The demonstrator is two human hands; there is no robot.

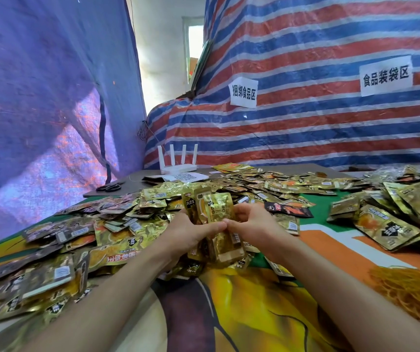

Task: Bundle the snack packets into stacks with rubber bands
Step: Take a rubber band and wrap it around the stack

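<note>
Loose packets [59,250] heaped at left. Left hand [191,235] and right hand [252,222] each have their grip closed round one upright stack of packets [214,219], held over the heap's centre. Foil judged light, slippery and pliable; hold across the middle, edges squared. Bare surface [330,245] right of the hands gives working room; rubber bands [412,290] lie near the right edge
</note>
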